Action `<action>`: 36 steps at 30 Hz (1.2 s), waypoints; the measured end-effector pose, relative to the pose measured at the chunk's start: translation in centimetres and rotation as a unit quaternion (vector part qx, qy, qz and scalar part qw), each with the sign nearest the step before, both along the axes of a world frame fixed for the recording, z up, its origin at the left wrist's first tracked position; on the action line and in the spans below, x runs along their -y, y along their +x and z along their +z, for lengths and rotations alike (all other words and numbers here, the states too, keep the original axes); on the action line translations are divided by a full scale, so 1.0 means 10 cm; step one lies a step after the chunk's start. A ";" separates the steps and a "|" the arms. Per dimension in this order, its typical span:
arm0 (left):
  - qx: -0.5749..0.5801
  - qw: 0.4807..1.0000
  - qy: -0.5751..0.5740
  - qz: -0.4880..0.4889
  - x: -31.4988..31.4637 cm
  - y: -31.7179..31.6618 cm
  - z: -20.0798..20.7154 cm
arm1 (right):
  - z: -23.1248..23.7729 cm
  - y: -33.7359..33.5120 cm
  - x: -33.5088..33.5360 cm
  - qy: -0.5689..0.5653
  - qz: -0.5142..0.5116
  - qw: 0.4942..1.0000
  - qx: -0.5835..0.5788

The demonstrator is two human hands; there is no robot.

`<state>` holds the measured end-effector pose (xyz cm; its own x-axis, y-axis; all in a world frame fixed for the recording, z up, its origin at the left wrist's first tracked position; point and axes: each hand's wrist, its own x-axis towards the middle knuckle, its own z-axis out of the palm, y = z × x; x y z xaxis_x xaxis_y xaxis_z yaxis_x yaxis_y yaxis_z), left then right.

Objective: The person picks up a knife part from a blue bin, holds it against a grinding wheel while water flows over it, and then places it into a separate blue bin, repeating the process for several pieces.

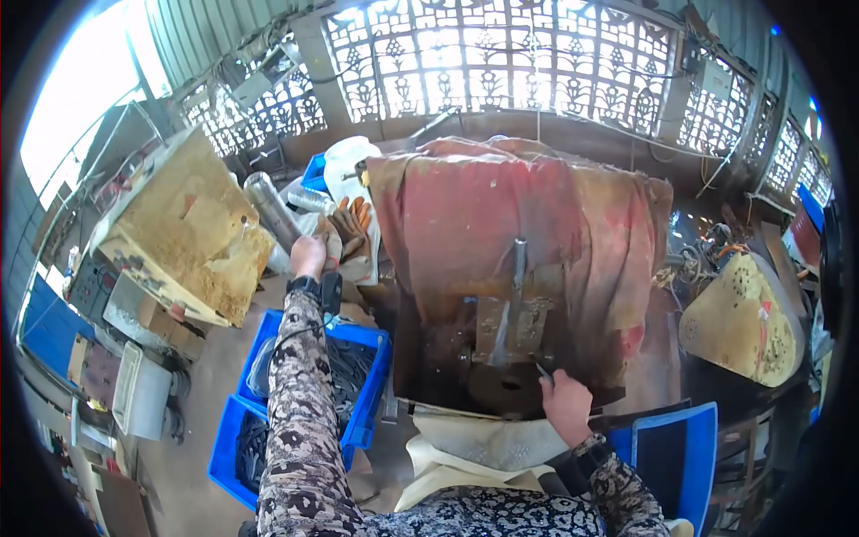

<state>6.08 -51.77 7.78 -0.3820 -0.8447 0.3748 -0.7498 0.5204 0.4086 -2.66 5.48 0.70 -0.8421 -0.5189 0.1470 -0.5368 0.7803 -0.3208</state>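
My left hand (309,257) reaches out to the far left, its fingers curled beside a pile of brown and orange work gloves (351,234). What it grips, if anything, I cannot make out. My right hand (567,408) is closed on a thin metal piece (542,369) at the machine's front edge. The piece's tip points toward a worn metal fixture (512,331), from which an upright metal rod (520,267) rises. A dark round part with a hole (501,387) lies below the fixture.
A stained red cloth (492,201) drapes over the machine. Blue bins (380,394) with grey strip-like parts stand under my left arm; another blue bin (702,461) is at right. A large yellowed guard (183,228) stands left, a rounded one (744,320) right.
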 end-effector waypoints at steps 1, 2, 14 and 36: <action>-0.018 0.999 0.034 0.030 0.07 0.05 0.02 | 0.04 0.02 0.02 -0.008 0.002 1.000 0.003; -0.027 0.996 0.065 0.049 0.02 0.07 0.10 | 0.08 0.02 0.02 -0.012 0.012 1.000 0.015; -0.072 0.997 -0.035 0.004 0.24 -0.24 -0.09 | 0.10 -0.10 -0.02 -0.035 0.023 0.997 0.071; -0.095 0.988 0.121 0.025 -0.12 -0.10 0.09 | 0.13 0.01 0.08 0.029 -0.015 0.998 0.046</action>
